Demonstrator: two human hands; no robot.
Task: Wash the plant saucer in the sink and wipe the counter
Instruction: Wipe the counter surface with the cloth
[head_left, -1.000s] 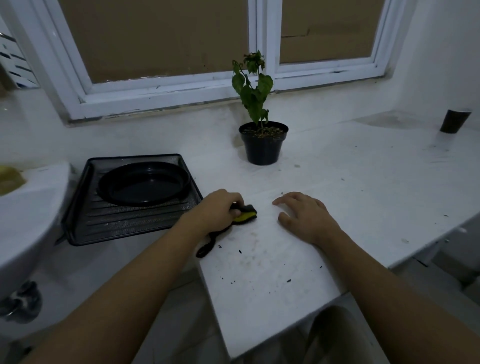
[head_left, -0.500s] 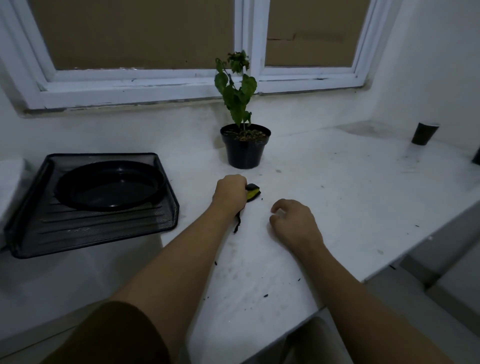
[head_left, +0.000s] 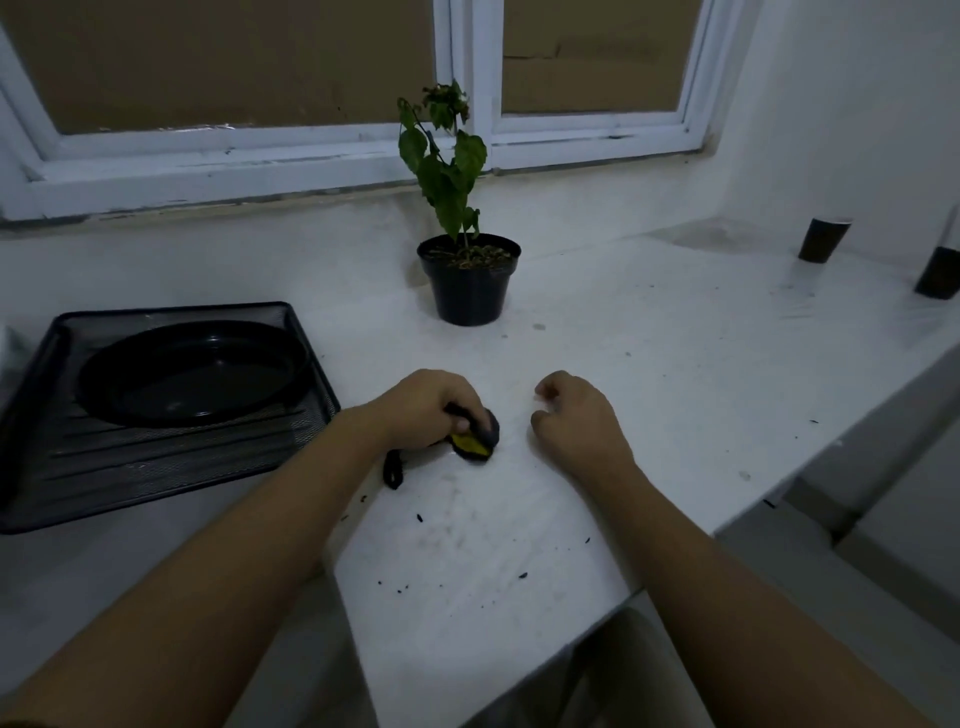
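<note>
The plant saucer (head_left: 192, 371) lies in a black mesh tray (head_left: 171, 467) at the left of the frame, its inside dark and glossy. That suggests the washing is done, though whether it is truly clean cannot be told in this dim light. The work in hand appears to be the wiping: at the centre of the frame the left hand (head_left: 426, 410) is clenched around a yellow-and-dark sponge (head_left: 475, 436) pressed onto the white counter (head_left: 649, 389), a dark strap trailing from under the wrist. The right hand (head_left: 576, 421) rests just beside it, fingers loosely curled and holding nothing. Much seems left to do, since dark specks, probably soil, and faint smears dot the surface in the lower centre, with a few more toward the right edge. A potted plant (head_left: 470, 280) stands directly on the counter above the hands, below a white-framed window backed with brown board. Two dark cups (head_left: 823, 239) sit at the far right by the wall.
</note>
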